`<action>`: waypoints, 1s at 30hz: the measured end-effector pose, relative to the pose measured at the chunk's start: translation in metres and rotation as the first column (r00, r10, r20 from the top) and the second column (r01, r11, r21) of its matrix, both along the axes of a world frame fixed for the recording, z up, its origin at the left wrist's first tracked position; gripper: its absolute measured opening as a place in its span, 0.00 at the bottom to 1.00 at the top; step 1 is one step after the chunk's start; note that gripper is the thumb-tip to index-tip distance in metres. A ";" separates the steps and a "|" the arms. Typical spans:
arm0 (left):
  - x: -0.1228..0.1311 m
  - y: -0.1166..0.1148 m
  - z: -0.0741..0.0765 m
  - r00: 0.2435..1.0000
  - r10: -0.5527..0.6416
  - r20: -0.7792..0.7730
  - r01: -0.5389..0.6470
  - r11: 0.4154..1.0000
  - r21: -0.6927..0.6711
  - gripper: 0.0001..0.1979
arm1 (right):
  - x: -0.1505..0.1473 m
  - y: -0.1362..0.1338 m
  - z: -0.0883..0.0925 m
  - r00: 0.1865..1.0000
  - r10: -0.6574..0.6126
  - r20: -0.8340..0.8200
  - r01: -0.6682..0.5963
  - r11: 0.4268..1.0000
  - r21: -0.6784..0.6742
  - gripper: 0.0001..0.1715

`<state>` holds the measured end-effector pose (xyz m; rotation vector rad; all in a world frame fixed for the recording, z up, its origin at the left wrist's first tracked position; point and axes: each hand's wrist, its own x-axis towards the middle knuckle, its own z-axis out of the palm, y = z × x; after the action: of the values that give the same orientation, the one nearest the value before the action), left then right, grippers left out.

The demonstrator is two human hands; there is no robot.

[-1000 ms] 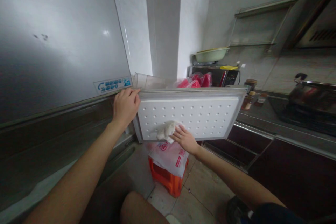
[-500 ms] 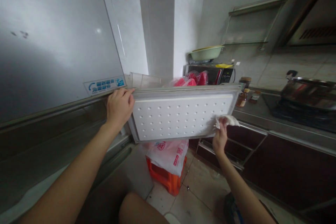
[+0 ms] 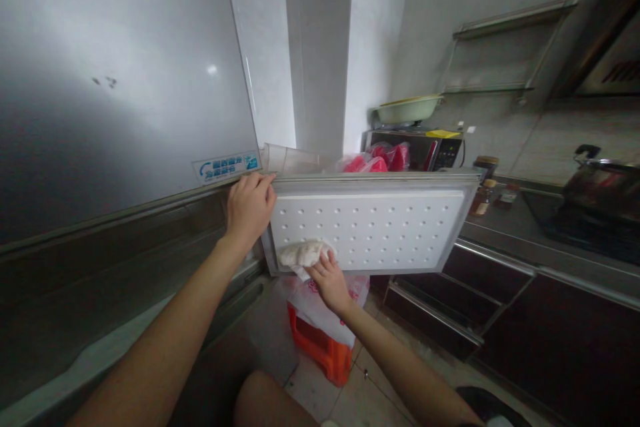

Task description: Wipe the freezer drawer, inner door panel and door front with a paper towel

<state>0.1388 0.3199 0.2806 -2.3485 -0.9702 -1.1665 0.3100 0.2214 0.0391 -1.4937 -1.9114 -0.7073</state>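
A refrigerator door stands swung out in front of me, its white dimpled inner panel facing me. My left hand has its fingers curled over the door's top edge near the hinge side. Low on the panel's left part, my right hand presses a crumpled white cloth against the surface. The grey upper refrigerator door, with a blue sticker at its bottom, is above and left of my left hand. The compartment behind my left forearm is dark.
Below the door, a white plastic bag lies on an orange stool. Behind it are a microwave, a green basin and red bagged items. To the right, a pot stands on the stove, with bottles nearby.
My right hand has carried the cloth leftward across the panel, from its lower right corner to its lower left. My left hand keeps its hold on the top edge. The view has shifted slightly.
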 end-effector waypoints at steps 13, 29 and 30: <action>0.001 -0.003 0.001 1.000 0.022 0.001 -0.022 1.000 -0.006 0.19 | -0.013 0.016 0.016 0.862 0.305 0.405 -0.225 0.946 -0.234 0.22; 0.001 -0.003 -0.001 1.000 0.010 0.022 -0.010 1.000 -0.012 0.20 | 0.184 -0.128 0.021 0.969 0.091 0.229 -0.006 0.937 -0.348 0.24; 0.002 -0.003 -0.001 1.000 0.011 0.022 -0.010 1.000 -0.014 0.20 | 0.193 -0.136 0.018 0.975 0.057 0.214 0.020 0.940 -0.340 0.23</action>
<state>0.1404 0.3167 0.2797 -2.3429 -0.9996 -1.1878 0.5032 0.0855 0.0572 -1.6558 -2.3087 -0.5732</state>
